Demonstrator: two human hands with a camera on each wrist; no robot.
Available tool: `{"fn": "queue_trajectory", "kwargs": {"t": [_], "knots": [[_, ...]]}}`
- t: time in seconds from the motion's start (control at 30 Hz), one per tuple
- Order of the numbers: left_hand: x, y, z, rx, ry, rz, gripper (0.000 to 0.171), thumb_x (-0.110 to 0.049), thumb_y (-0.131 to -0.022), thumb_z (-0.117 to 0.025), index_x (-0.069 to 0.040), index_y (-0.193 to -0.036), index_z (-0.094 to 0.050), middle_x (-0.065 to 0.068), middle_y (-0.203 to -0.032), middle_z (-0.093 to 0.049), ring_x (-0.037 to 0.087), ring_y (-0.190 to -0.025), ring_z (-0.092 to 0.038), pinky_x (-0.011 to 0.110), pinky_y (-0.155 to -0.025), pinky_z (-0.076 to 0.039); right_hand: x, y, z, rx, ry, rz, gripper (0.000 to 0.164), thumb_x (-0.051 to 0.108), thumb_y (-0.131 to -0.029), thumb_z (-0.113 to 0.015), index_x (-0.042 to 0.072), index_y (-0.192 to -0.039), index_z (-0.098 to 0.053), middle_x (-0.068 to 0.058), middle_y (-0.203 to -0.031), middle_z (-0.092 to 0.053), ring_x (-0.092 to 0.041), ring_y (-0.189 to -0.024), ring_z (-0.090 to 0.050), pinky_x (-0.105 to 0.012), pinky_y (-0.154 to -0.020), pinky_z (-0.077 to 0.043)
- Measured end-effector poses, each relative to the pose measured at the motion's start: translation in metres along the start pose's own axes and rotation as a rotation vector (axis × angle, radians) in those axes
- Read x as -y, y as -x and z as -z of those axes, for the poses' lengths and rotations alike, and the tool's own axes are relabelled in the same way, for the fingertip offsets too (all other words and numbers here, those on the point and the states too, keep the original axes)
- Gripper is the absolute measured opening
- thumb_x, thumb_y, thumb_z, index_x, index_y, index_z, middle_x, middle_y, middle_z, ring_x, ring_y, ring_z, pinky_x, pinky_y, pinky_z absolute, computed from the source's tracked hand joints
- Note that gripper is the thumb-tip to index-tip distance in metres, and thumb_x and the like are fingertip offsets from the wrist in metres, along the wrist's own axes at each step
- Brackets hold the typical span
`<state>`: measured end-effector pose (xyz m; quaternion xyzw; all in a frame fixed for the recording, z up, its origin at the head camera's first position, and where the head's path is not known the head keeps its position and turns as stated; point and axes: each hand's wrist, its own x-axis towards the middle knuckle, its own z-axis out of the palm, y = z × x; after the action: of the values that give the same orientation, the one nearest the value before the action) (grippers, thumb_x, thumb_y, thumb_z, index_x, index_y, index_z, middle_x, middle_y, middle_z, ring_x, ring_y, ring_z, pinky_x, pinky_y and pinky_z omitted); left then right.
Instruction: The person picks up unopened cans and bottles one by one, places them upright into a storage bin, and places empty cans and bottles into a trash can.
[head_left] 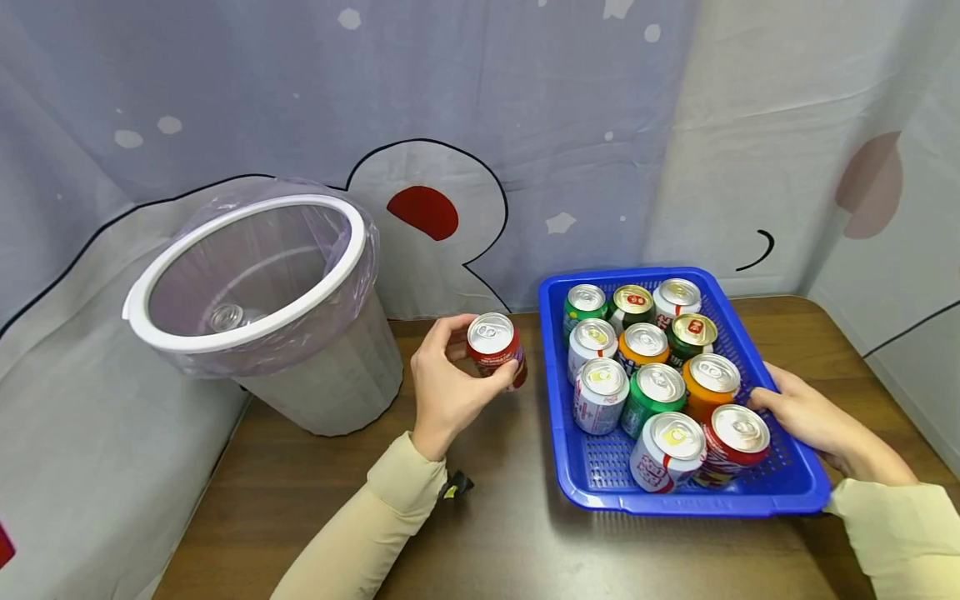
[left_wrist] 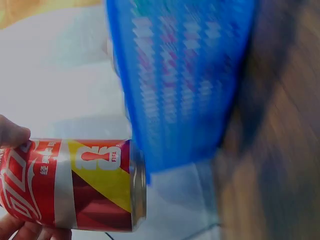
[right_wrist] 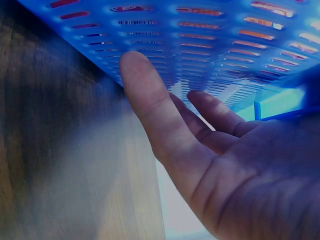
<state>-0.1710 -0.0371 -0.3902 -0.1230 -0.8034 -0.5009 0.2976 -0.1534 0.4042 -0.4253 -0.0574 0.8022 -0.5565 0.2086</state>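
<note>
In the head view my left hand grips a small red soda can near the middle of the table, with its silver top facing up. The left wrist view shows the can's red, silver and yellow side, fingers at its edges. To the right is a blue plastic basket with several upright drink cans in white, green, orange and red. My right hand holds the basket's right rim. From the right wrist view, the fingers lie against the slotted blue plastic; part of the grip is hidden.
A grey bin with a white rim and clear liner stands at the left, one can lying inside. A small black and yellow piece is beside my left sleeve. Behind the wooden table hangs a patterned curtain.
</note>
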Motion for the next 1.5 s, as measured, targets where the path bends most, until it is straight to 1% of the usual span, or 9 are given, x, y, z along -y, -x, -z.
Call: {"fn": "queue_trajectory", "kwargs": {"t": [0.2, 0.4, 0.6, 0.7, 0.77, 0.9, 1.07, 1.3, 1.5], "knots": [[-0.032, 0.007, 0.000, 0.059, 0.120, -0.089, 0.059, -0.032, -0.060, -0.089, -0.018, -0.112, -0.064, -0.006, -0.103, -0.068, 0.010, -0.084, -0.065, 0.028, -0.068, -0.056, -0.001, 0.000, 0.000, -0.003, -0.011, 0.003, 0.056, 0.002, -0.094, -0.037, -0.005, -0.144, -0.015, -0.027, -0.112, -0.054, -0.026, -0.081, -0.068, -0.049, -0.064, -0.057], [-0.056, 0.018, -0.003, 0.142, 0.234, -0.137, 0.062, -0.027, -0.060, -0.088, -0.016, -0.115, -0.063, -0.003, -0.108, -0.066, 0.013, -0.087, -0.066, 0.029, -0.068, -0.057, -0.001, 0.000, -0.001, -0.010, -0.014, 0.015, 0.051, 0.001, -0.093, -0.037, -0.005, -0.141, -0.019, -0.022, -0.109, -0.056, -0.025, -0.081, -0.068, -0.049, -0.065, -0.057], [-0.084, 0.026, -0.005, 0.214, 0.274, -0.210, 0.062, -0.022, -0.058, -0.088, -0.009, -0.113, -0.062, 0.002, -0.107, -0.066, 0.011, -0.093, -0.065, 0.027, -0.069, -0.057, 0.000, 0.003, 0.000, -0.011, -0.008, 0.007, 0.054, 0.002, -0.094, -0.037, -0.006, -0.143, -0.016, -0.025, -0.111, -0.055, -0.025, -0.080, -0.068, -0.049, -0.064, -0.057], [-0.098, 0.029, -0.007, 0.243, 0.267, -0.245, 0.060, -0.018, -0.057, -0.087, -0.005, -0.110, -0.062, 0.004, -0.104, -0.066, 0.010, -0.093, -0.064, 0.025, -0.068, -0.056, 0.001, 0.003, 0.001, -0.013, -0.008, 0.009, 0.054, 0.002, -0.094, -0.037, -0.006, -0.143, -0.016, -0.025, -0.110, -0.055, -0.026, -0.080, -0.068, -0.049, -0.063, -0.057], [-0.102, 0.032, -0.010, 0.264, 0.258, -0.264, 0.060, -0.017, -0.056, -0.087, -0.004, -0.109, -0.062, 0.006, -0.102, -0.066, 0.011, -0.093, -0.063, 0.023, -0.069, -0.055, 0.002, 0.002, 0.001, -0.015, -0.008, 0.012, 0.054, 0.002, -0.094, -0.037, -0.005, -0.143, -0.016, -0.024, -0.110, -0.056, -0.026, -0.080, -0.068, -0.049, -0.063, -0.057], [-0.100, 0.038, -0.018, 0.303, 0.239, -0.275, 0.061, -0.017, -0.055, -0.087, -0.004, -0.110, -0.062, 0.004, -0.102, -0.066, 0.009, -0.093, -0.062, 0.019, -0.070, -0.054, 0.003, -0.003, -0.002, -0.013, 0.007, 0.035, 0.054, 0.001, -0.093, -0.038, -0.005, -0.144, -0.018, -0.026, -0.113, -0.055, -0.024, -0.083, -0.068, -0.047, -0.065, -0.058], [-0.078, 0.048, -0.037, 0.381, 0.210, -0.243, 0.063, -0.023, -0.056, -0.088, -0.010, -0.112, -0.061, -0.003, -0.105, -0.064, 0.004, -0.095, -0.060, 0.016, -0.075, -0.053, 0.004, -0.006, -0.005, -0.007, 0.000, 0.032, 0.057, 0.001, -0.093, -0.038, -0.004, -0.145, -0.018, -0.032, -0.117, -0.053, -0.024, -0.084, -0.067, -0.047, -0.065, -0.058], [-0.059, 0.058, -0.057, 0.451, -0.024, -0.215, 0.062, -0.040, -0.056, -0.086, -0.020, -0.110, -0.063, -0.014, -0.102, -0.064, -0.004, -0.092, -0.055, 0.015, -0.077, -0.049, 0.003, -0.003, -0.002, -0.012, 0.012, 0.031, 0.058, 0.002, -0.093, -0.038, -0.005, -0.146, -0.016, -0.035, -0.118, -0.052, -0.024, -0.083, -0.068, -0.048, -0.064, -0.058], [-0.056, 0.063, -0.067, 0.477, -0.123, -0.227, 0.064, -0.041, -0.054, -0.087, -0.020, -0.110, -0.064, -0.013, -0.103, -0.065, -0.002, -0.096, -0.059, 0.017, -0.081, -0.050, 0.001, 0.000, -0.001, -0.013, 0.012, 0.023, 0.059, 0.002, -0.093, -0.038, -0.004, -0.147, -0.015, -0.037, -0.120, -0.049, -0.026, -0.083, -0.068, -0.048, -0.065, -0.058]]}}
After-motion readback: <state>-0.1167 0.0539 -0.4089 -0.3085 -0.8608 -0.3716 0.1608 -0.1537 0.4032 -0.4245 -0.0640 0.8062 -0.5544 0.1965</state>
